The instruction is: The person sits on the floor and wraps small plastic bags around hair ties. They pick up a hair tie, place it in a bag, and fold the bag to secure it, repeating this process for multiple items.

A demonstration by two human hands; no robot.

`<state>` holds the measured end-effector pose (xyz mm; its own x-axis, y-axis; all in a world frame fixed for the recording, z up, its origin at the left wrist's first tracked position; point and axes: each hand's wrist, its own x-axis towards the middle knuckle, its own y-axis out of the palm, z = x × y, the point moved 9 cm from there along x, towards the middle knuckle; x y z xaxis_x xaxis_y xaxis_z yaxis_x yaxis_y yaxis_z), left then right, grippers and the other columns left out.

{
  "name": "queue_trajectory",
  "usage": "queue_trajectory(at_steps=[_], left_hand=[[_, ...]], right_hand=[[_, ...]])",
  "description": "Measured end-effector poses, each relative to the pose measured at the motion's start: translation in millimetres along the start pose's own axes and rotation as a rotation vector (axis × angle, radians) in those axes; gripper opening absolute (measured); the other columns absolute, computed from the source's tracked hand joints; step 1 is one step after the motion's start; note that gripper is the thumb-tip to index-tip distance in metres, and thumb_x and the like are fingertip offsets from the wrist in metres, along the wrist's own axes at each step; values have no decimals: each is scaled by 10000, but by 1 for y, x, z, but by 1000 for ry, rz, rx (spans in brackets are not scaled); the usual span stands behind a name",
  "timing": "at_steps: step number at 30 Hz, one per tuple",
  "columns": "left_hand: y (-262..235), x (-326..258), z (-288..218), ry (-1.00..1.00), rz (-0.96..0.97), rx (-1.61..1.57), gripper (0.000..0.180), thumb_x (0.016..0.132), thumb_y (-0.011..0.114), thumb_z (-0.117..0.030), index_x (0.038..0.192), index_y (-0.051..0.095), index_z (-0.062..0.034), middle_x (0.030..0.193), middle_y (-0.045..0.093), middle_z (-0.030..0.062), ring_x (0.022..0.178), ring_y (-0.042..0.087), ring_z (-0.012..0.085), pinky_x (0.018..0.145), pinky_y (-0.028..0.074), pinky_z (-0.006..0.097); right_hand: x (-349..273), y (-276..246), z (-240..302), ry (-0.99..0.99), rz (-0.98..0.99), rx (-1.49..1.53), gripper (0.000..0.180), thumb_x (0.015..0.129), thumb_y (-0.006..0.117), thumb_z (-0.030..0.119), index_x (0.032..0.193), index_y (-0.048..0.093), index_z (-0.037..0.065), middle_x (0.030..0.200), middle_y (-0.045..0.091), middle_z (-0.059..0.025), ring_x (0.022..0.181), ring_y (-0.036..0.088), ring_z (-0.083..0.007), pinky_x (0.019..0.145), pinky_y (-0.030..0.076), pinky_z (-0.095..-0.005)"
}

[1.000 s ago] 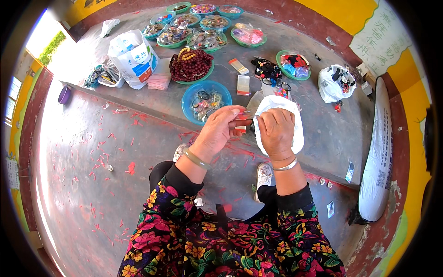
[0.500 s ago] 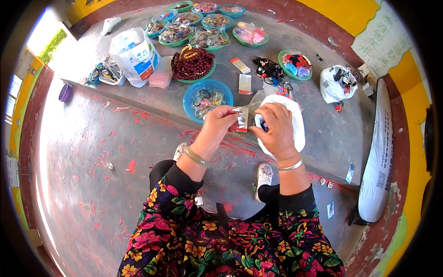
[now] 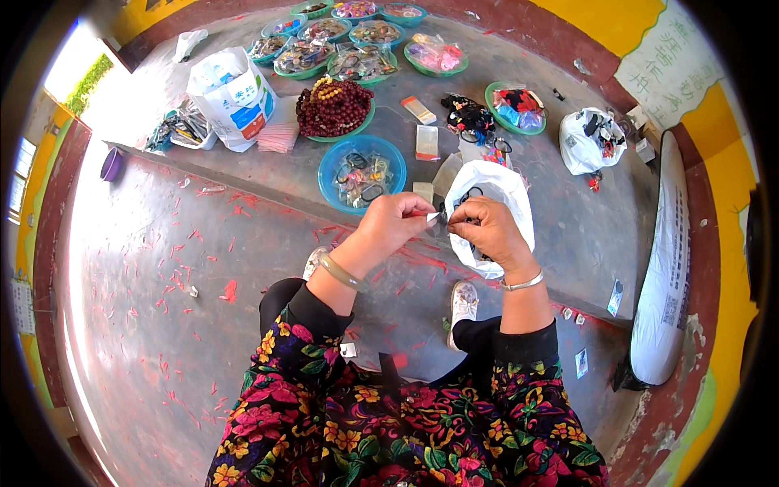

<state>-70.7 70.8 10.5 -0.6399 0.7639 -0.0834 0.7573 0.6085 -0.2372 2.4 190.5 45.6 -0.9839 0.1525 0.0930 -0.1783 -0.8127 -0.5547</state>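
My left hand [image 3: 396, 223], a jade-coloured bangle on its wrist, pinches a small white piece [image 3: 432, 217] between thumb and fingertips. Close beside it, my right hand [image 3: 492, 231], with a silver bangle, has thumb and fingers pressed together; whatever is in that pinch is too small to make out. Just behind and under the right hand stands an open white plastic bag [image 3: 507, 188] with dark ring-shaped items inside, partly hidden. A blue basin [image 3: 326, 180] of small clear-wrapped items sits beyond my left hand. Between basin and bag lies a small pale box [image 3: 423, 191].
Maroon bead strings [image 3: 333, 109] fill a green basin; several more loaded basins stand behind. A large white bag [image 3: 235, 101] is at left, a smaller stuffed white bag [image 3: 588, 142] at right. A long white roll [image 3: 661, 268] leans along the right side. Red scraps litter the floor.
The shiny clear packet that was held between both hands no longer shows there; a small white piece shows in my left fingertips. My right fingers have closed into a pinch.
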Motion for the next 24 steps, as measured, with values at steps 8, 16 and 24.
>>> queue_trajectory(at_steps=[8,16,24], left_hand=[[4,-3,11,-156,177,-349,156,806,652,-61,937,653,22,838,651,41,744,595,86,679,478,213],[8,-7,-2,-91,238,-148,143,807,652,-63,917,677,24,824,668,48,728,596,78,675,486,215],[14,-8,-2,-19,271,-40,113,802,650,-55,891,681,7,767,653,18,690,566,53,617,462,200]], right_hand=[[-3,2,5,135,96,164,94,679,702,52,723,639,-2,681,610,-54,661,545,-118,614,420,-277],[-6,9,10,68,188,204,96,681,685,51,756,652,1,739,622,-62,689,565,-147,648,439,-289],[-5,27,5,-78,261,20,166,637,660,145,717,639,1,649,536,-130,634,542,-262,585,402,-339]])
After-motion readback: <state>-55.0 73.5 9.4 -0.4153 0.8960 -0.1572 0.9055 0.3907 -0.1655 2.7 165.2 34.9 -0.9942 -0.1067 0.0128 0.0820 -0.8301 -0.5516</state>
